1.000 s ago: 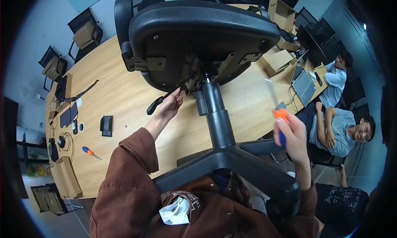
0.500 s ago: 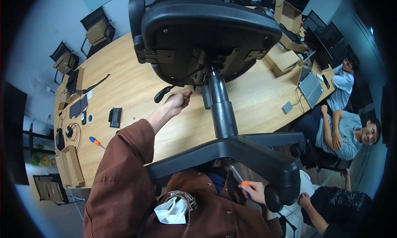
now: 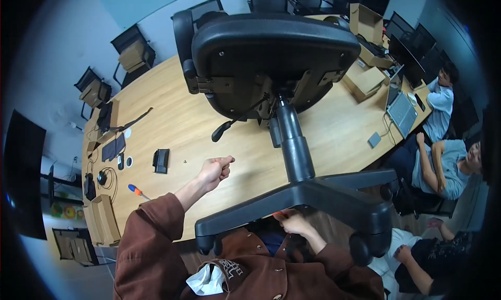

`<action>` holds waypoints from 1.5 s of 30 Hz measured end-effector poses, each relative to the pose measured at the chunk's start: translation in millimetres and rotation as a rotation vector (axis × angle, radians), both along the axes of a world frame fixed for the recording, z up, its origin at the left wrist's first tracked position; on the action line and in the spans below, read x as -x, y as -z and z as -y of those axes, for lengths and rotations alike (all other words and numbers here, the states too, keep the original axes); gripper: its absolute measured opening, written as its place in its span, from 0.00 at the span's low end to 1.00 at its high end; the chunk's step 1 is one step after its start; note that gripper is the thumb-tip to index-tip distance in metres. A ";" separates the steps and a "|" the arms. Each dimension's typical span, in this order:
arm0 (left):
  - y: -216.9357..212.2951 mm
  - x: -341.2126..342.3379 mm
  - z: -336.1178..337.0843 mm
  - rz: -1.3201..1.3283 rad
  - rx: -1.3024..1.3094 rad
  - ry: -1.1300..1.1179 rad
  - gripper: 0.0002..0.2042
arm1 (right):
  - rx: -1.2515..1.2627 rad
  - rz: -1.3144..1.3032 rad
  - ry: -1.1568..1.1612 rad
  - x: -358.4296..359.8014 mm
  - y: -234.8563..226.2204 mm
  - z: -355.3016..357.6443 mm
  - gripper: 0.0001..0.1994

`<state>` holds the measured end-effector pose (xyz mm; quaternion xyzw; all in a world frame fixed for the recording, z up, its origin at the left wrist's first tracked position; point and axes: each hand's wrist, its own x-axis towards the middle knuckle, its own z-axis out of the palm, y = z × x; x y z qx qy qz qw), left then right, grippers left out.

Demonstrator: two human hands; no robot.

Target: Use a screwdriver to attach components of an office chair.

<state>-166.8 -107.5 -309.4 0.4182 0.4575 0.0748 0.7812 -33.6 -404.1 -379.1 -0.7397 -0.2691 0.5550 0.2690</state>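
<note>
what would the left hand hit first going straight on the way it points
Probably the black chair column or the short cylinder beside it; depth is unclear, so the left hand might miss both.

Black chair (image 3: 276,44), brown jacket (image 3: 148,242), tan table (image 3: 339,135)

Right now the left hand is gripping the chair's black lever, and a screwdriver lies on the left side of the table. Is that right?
Not quite: the head view shows the left hand apart from the black lever, below it in the picture. A screwdriver does lie on the left side of the table.
</note>
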 end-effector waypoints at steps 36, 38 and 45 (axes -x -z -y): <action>67.2 -159.2 -77.3 0.514 0.294 -0.139 0.09 | -0.589 0.548 0.668 6.4 -41.8 -187.1 0.19; 66.9 -159.0 -76.4 0.520 0.280 -0.123 0.09 | -0.580 0.533 0.651 4.3 -41.7 -188.1 0.19; 58.5 -157.1 -74.9 0.452 0.229 -0.137 0.11 | -0.551 0.567 0.677 -0.3 -39.1 -203.9 0.20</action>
